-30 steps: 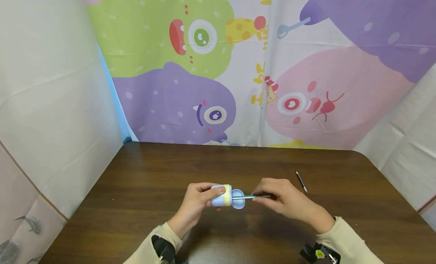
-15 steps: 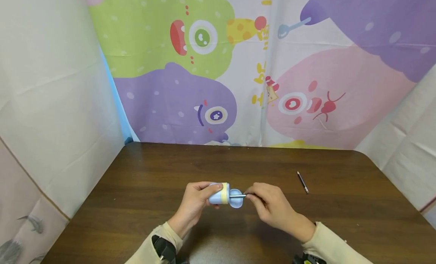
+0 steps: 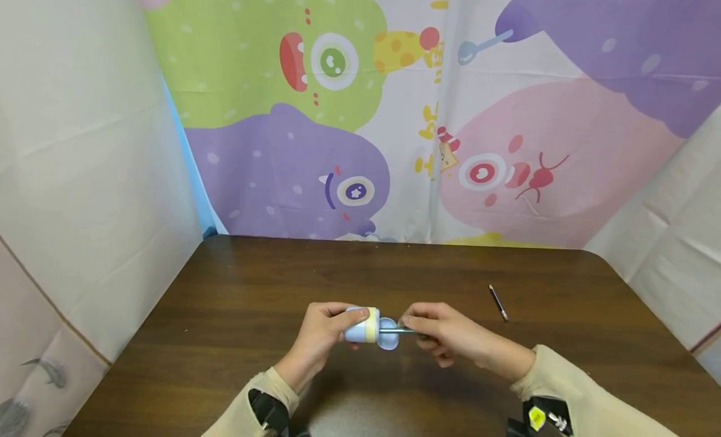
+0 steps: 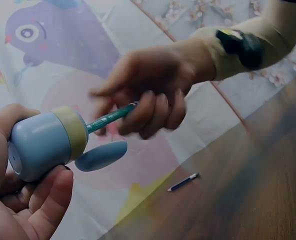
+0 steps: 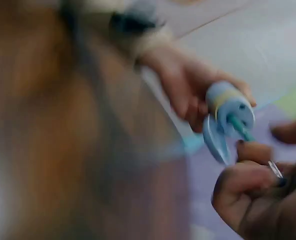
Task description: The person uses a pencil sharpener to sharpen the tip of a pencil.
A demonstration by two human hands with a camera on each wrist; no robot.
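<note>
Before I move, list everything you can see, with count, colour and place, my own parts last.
Sharpener: 1, light blue with yellow band, in the left hand
Lid: 1, light blue, swung open at the sharpener's mouth
Green pencil: 1, green, one end in the sharpener
Dark pencil: 1, dark, on the table, beyond the right hand
Table: 1, brown, under the hands
Backdrop: 1, multicoloured cartoon print, behind the table
Side hangings: 2, mostly white, left and right
Wrist devices: 2, black, one per wrist
Sleeves: 2, cream, on the arms
Left hand: 1, gripping the sharpener
Right hand: 1, holding the green pencil
</note>
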